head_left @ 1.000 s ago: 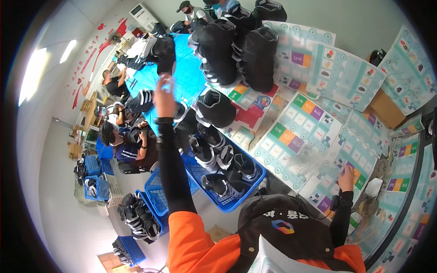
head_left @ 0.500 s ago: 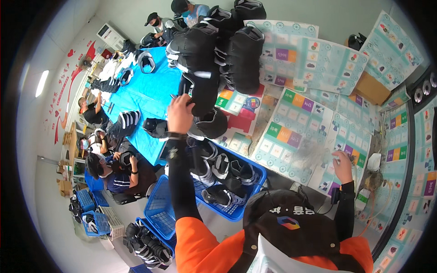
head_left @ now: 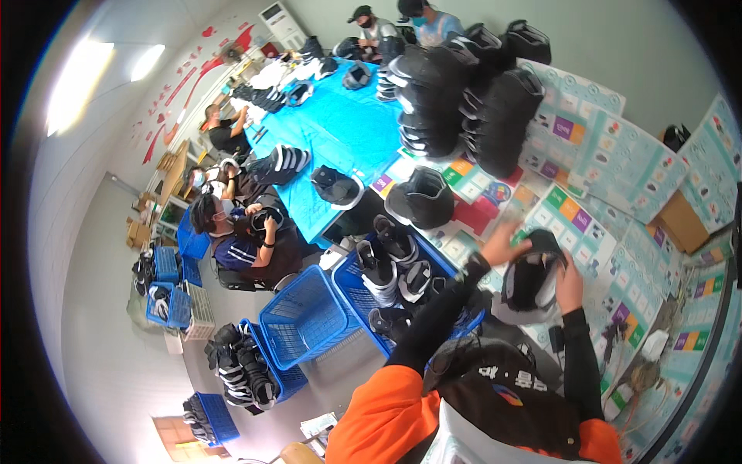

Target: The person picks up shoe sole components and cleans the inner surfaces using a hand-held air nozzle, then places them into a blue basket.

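A black shoe upper (head_left: 529, 280) with a pale lining is between my hands, above the near part of the bench, its opening facing up. My left hand (head_left: 502, 245), slightly blurred, has its fingers on the upper's left top edge. My right hand (head_left: 570, 281) grips the right side of the opening. Farther left, another black upper (head_left: 421, 198) stands alone on the bench. Beyond it rise tall stacks of nested black uppers (head_left: 504, 127) with grey-white trim.
Printed sheets (head_left: 572, 232) cover the bench. Below left stand a blue basket of uppers (head_left: 402, 282) and another blue basket (head_left: 305, 317). Co-workers sit around a blue-covered table (head_left: 340, 116). A cardboard box (head_left: 683, 224) and cables lie at the right.
My left hand has come from the stack to the right, and an upper is now between my hands. My right hand has moved in to grip it. The view has shifted.
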Demonstrator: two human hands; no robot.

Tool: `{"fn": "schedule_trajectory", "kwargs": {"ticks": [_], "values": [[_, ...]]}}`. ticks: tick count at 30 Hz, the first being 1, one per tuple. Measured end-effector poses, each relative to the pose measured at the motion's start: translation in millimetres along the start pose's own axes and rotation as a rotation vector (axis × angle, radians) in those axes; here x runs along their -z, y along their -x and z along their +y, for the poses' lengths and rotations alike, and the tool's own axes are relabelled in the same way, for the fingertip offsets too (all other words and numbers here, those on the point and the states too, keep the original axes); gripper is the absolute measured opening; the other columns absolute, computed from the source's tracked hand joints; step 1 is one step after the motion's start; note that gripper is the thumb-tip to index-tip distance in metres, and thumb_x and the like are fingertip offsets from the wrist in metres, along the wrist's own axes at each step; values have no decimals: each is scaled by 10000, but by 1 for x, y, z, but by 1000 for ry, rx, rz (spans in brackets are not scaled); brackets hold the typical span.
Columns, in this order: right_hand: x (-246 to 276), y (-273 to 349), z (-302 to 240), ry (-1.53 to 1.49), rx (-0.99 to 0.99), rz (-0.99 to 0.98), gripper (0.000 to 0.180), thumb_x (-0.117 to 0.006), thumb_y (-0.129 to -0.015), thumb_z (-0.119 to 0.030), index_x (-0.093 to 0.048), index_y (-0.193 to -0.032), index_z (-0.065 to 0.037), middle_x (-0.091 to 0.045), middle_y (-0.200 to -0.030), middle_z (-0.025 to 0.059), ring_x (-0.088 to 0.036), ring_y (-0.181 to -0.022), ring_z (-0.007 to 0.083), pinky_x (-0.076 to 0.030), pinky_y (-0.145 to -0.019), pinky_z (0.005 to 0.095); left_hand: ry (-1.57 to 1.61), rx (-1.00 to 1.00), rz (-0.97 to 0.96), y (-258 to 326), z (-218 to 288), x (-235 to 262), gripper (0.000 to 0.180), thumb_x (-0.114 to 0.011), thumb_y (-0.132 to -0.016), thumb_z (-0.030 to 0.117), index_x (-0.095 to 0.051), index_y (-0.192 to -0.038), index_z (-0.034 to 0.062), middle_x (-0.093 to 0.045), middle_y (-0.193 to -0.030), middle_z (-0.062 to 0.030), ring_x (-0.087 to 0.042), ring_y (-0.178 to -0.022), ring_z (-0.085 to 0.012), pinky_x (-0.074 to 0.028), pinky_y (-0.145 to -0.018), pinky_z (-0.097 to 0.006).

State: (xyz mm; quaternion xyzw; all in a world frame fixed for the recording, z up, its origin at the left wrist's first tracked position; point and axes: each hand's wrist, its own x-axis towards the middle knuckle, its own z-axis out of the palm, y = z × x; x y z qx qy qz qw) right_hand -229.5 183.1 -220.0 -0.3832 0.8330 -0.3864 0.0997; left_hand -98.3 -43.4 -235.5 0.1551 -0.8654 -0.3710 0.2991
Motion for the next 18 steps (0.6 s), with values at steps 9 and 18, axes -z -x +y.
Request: {"fn": "schedule_trajectory", "kwargs": {"ticks": [9, 18], "values": [[-27, 81, 117, -335, -231, -111, 327, -724, -919, -106, -614, -1198, 24, -691, -1024, 125, -684, -930, 189, -530, -811, 357, 143, 489, -313, 102, -7, -102, 272, -751, -890, 298, -772, -1030, 65, -745, -998, -145, -710, -953, -320, -556, -812, -408], [-47, 108, 200, -350, -205, -65, 312, -740, -901, -92, -706, -1194, 9, -727, -1124, 135, -686, -978, 205, -520, -895, 304, 215, 298, -228, 137, -16, -114, 370, -804, -838, 319, -764, -1099, 58, -731, -1126, -140, -689, -1049, -313, -542, -911, -380]]}}
